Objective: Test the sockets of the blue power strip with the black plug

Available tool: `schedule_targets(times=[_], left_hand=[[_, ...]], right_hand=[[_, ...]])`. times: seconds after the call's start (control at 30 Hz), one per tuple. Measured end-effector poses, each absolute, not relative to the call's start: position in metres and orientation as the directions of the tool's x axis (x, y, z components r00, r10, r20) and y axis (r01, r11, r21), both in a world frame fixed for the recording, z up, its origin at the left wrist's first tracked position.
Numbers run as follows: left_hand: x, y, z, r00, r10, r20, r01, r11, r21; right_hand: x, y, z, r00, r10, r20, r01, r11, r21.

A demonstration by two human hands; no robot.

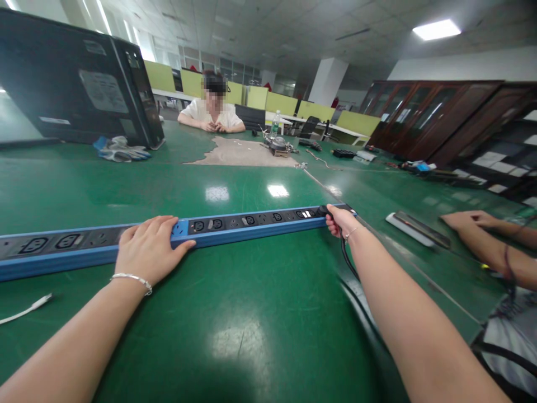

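A long blue and black power strip [235, 228] with several sockets lies across the green table. My left hand [150, 246] rests over the strip left of the middle, fingers across its top and thumb along the near side, gripping it. Near the strip's right end, my right hand [340, 221] is closed around a black plug [322, 210], which is up against the sockets. Whether the plug is seated cannot be made out. Its black power cord [347, 257] hangs from beneath my right hand and runs along under my forearm.
A white cable [36, 305] lies at the lower left. Behind are a black computer case [79, 84], work gloves [121, 150] and a bottle [276, 123]. One person [213, 109] sits opposite; another person's hands [470, 221] rest at the right, beside a white-and-dark bar [417, 229].
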State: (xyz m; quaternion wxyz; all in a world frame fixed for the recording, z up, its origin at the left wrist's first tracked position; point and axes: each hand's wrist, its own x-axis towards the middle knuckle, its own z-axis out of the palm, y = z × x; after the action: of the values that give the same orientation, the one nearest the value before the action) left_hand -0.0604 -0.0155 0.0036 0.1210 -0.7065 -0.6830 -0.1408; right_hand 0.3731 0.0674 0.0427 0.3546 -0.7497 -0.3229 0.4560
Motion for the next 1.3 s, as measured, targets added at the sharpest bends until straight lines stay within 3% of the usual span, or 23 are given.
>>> schedule_targets(times=[0.17, 0.4, 0.7, 1.3], left_hand=[[-0.055, -0.016, -0.001, 0.099, 0.906, 0.411, 0.993, -0.119, 0.022], [-0.055, -0.015, -0.002, 0.085, 0.903, 0.421, 0.991, -0.12, 0.058], [-0.054, -0.015, 0.001, 0.055, 0.917, 0.395, 0.991, -0.099, 0.091], [-0.054, -0.015, 0.002, 0.046, 0.924, 0.379, 0.991, -0.089, 0.098]], right_hand=[[0.37, 0.064, 0.041, 0.438, 0.774, -0.457, 0.005, -0.511, -0.86], [0.369, 0.065, 0.049, 0.509, 0.755, -0.414, 0.089, -0.524, -0.847], [0.377, 0.064, 0.045, 0.448, 0.825, -0.344, 0.127, -0.44, -0.889], [0.375, 0.063, 0.027, 0.457, 0.858, -0.235, 0.008, -0.268, -0.963]])
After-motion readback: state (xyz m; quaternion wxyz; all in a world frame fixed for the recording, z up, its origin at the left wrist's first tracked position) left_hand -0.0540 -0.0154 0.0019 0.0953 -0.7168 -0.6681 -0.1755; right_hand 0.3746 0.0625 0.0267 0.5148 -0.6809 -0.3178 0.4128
